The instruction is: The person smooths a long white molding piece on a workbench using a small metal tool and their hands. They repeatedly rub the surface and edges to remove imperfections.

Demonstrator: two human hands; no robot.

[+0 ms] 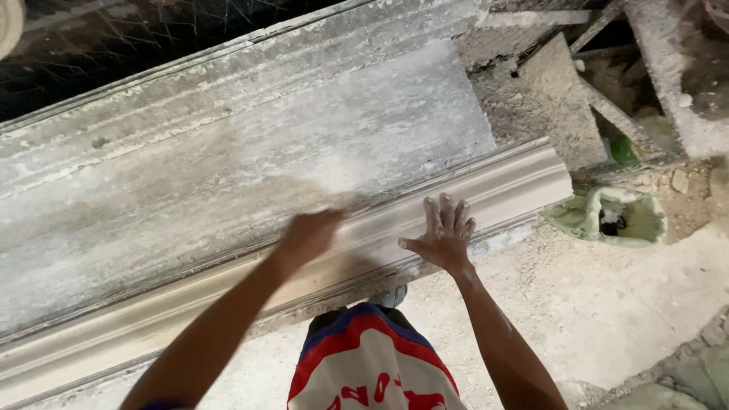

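A long pale plaster moulding [501,186] lies along the near edge of a dusty grey workbench [250,159], running from lower left to upper right. My right hand [444,231] rests flat on the moulding, fingers spread, holding nothing. My left hand [310,234] is blurred as it passes over the moulding's surface a little to the left, fingers curled; I cannot tell whether anything is in it.
A green sack [607,216] with its mouth open lies on the dusty floor at the right. Rough wooden pieces and rubble [592,99] are piled beyond the bench's right end. My red, white and blue shorts [364,364] show below.
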